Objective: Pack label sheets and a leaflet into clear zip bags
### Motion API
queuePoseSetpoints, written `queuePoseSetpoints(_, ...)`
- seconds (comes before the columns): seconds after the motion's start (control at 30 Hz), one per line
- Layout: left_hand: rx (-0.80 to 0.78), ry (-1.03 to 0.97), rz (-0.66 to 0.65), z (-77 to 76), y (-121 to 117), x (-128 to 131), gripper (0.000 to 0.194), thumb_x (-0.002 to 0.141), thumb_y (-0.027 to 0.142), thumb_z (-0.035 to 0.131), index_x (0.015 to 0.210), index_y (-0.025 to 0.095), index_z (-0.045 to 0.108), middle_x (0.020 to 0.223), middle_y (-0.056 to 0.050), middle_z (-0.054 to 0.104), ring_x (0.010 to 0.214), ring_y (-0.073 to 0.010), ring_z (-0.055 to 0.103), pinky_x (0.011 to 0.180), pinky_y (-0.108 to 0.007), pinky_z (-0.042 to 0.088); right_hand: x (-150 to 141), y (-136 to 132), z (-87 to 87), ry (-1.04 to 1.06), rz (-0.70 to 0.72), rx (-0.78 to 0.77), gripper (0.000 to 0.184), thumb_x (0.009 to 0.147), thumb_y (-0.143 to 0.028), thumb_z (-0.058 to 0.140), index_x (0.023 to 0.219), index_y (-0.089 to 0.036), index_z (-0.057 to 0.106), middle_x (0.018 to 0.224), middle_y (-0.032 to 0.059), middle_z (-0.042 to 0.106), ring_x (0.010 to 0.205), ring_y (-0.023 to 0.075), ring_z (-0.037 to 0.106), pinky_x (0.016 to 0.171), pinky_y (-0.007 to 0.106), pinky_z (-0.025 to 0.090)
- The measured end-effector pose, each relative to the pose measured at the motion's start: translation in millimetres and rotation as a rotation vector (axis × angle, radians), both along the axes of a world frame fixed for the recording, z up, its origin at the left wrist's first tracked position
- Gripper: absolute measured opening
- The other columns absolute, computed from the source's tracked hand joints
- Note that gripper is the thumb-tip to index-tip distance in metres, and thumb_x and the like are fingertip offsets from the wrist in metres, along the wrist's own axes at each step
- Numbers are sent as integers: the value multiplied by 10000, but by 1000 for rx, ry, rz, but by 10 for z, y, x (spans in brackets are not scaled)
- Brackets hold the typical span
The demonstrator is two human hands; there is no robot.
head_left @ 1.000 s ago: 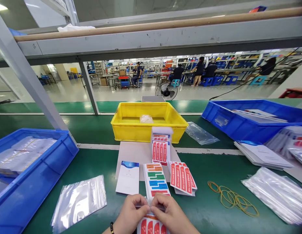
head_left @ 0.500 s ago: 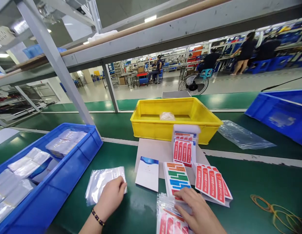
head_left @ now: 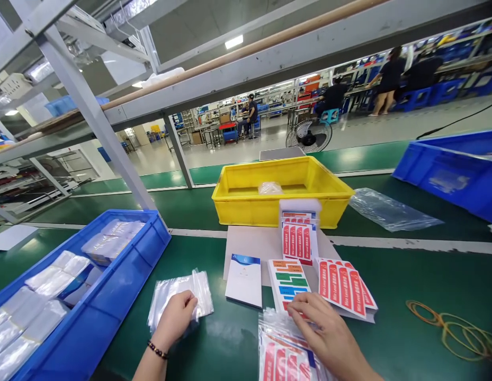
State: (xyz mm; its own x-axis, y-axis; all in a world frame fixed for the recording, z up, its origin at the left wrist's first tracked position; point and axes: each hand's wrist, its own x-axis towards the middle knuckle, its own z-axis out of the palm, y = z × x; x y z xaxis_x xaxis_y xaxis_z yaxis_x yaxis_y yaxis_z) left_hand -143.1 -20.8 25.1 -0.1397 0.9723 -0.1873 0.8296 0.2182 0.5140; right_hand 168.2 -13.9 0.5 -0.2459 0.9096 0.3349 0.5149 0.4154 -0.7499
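Observation:
My left hand (head_left: 175, 315) is on a stack of clear plastic bags (head_left: 166, 290), thumb and forefinger pinched on the top bag. My right hand (head_left: 323, 325) has its fingers loosely stretched, holding nothing visibly. Its fingertips are at the lower edge of a sheet of orange, green, blue and red stickers (head_left: 289, 280). Under that hand lie bags with red sticker sheets inside (head_left: 279, 357). Red-striped "Max Level" sticker sheets (head_left: 343, 286) fan out to its right. Between the hands lies a white booklet with a blue top (head_left: 244, 283).
A yellow bin (head_left: 249, 211) stands behind, with more red sticker sheets (head_left: 297, 241) leaning at its front. At left is a blue bin (head_left: 122, 270) of bagged packs; another blue bin (head_left: 440, 169) is at right. Rubber bands (head_left: 448, 328) and a flat plastic bag (head_left: 388, 209) lie on the right.
My left hand has drawn slightly back toward me on the stack, and the top bag's edge has shifted. My right hand has hardly moved. The camera view has tilted slightly.

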Motion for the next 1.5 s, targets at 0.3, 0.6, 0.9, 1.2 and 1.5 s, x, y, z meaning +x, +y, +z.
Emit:
queuePoseSetpoints(0.3, -5, -339, -213, 26, -174, 898, 344, 775, 364, 430, 480, 191, 390, 467, 42, 393, 477, -104, 358, 471, -232, 237, -633, -112, 43, 7, 153, -362, 410, 819, -270, 420, 1193, -131, 513, 782, 58, 666, 721, 204, 621, 668, 315, 485)
queuePoseSetpoints(0.6, -229, -884, -16, -11, 104, 1153, 413, 653, 547, 498, 519, 157, 508, 414, 33, 472, 326, -62, 365, 338, -195, 201, -461, -128, -110, -304, 189, 385, 401, 786, -72, 347, 1152, -130, 500, 792, 91, 653, 681, 202, 582, 595, 307, 451)
queuePoseSetpoints(0.9, -248, -922, -35, -124, 133, 1193, 367, 640, 471, 531, 452, 161, 469, 378, 25, 471, 292, -55, 365, 312, -185, 216, -504, -104, -46, -386, 180, 563, 266, 787, -39, 318, 752, -173, 544, 630, 44, 565, 542, 168, 436, 508, 293, 317)
queuePoseSetpoints(1.2, -83, -927, -110, -311, 94, 1177, 382, 674, 495, 579, 531, 168, 442, 383, 70, 398, 355, -47, 321, 387, -184, 232, -472, -75, 105, -165, 106, -219, 33, 720, -210, 544, 719, -189, 518, 714, 13, 559, 662, 156, 521, 592, 252, 392)
queuePoseSetpoints(1.5, -109, -880, -219, -306, 68, 1165, 302, 741, 416, 540, 599, 153, 496, 459, 47, 440, 428, -82, 400, 446, -200, 310, -519, -72, 95, -200, 64, -271, 96, 689, -164, 482, 603, -187, 446, 638, 3, 538, 592, 135, 491, 535, 225, 329)
